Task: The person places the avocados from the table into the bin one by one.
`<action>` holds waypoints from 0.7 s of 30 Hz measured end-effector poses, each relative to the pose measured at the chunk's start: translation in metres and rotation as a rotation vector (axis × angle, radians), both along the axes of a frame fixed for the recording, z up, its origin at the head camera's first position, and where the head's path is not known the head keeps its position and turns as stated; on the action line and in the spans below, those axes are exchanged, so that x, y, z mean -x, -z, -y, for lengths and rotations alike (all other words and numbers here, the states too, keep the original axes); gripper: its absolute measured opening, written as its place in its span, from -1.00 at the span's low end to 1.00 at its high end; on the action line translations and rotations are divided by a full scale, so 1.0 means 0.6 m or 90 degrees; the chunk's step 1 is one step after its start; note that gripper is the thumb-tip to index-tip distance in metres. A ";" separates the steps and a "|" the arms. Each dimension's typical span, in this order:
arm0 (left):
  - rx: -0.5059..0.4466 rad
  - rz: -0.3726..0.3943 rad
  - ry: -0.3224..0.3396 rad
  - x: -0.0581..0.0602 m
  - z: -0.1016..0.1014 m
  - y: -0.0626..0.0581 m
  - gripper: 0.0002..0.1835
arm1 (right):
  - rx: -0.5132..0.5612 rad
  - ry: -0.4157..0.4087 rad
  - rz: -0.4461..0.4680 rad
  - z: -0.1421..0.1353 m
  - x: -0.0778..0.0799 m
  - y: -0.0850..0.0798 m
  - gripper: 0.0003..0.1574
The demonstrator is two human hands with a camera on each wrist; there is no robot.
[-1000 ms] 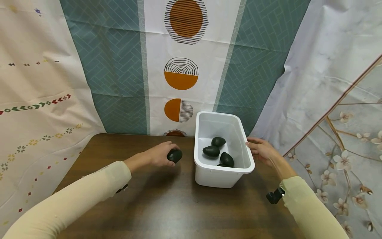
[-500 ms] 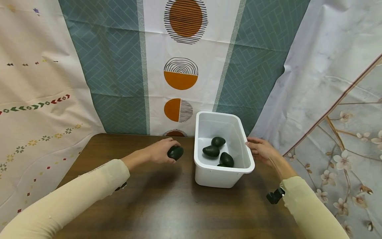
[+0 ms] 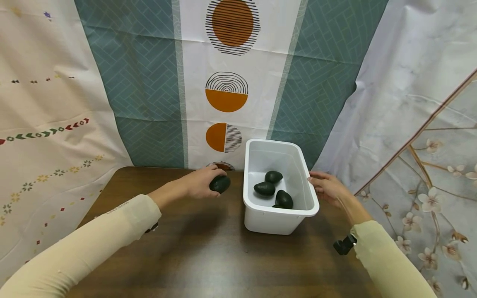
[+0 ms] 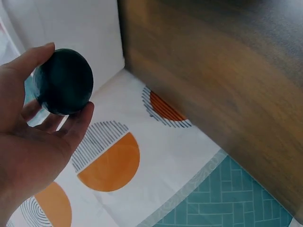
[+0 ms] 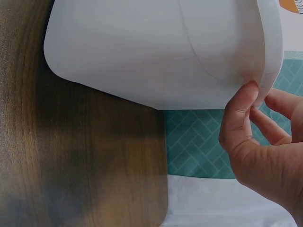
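My left hand grips a dark green avocado above the table, left of a white plastic bin. In the left wrist view, thumb and fingers curl around the sides of that avocado. Several more avocados lie on the bin's floor, among them one towards the back and one near the front wall. At the bin's right side, my right hand touches the rim. The right wrist view has the thumb of that hand on the bin's rim, with fingers bent close to it.
The brown wooden table carries the bin near its back edge. Patterned cloth hangs behind, with a teal panel there and a floral cloth along the right side. Another cloth borders the left.
My left hand has risen and moved slightly towards the back with the avocado in its grip. The right hand and the bin stay in place.
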State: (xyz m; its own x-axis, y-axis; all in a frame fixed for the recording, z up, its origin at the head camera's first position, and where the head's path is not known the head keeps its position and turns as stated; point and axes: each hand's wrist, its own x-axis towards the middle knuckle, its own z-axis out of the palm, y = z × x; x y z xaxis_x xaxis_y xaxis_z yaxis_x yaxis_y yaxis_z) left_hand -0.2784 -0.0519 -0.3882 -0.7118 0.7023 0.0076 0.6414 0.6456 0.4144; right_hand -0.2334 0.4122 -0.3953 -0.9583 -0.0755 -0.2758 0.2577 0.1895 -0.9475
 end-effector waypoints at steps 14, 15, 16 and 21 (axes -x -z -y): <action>-0.016 0.004 0.003 0.009 -0.006 -0.040 -0.27 | 0.006 0.004 0.002 -0.002 0.000 -0.001 -0.09; -0.018 0.004 0.002 0.011 -0.007 -0.042 -0.27 | 0.007 0.004 0.002 -0.002 0.000 -0.001 -0.10; -0.019 0.004 0.001 0.011 -0.008 -0.043 -0.26 | 0.009 0.007 0.003 -0.002 0.000 -0.001 -0.10; -0.021 -0.011 0.003 0.015 -0.010 -0.051 -0.26 | 0.004 0.009 0.005 -0.001 0.000 -0.001 -0.12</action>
State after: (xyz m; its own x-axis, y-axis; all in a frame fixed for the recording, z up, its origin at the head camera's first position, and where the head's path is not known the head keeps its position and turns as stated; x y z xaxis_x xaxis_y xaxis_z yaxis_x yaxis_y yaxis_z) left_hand -0.2871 -0.0456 -0.3576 -0.7080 0.7049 0.0431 0.6517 0.6287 0.4242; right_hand -0.2333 0.4128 -0.3945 -0.9569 -0.0644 -0.2832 0.2679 0.1803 -0.9464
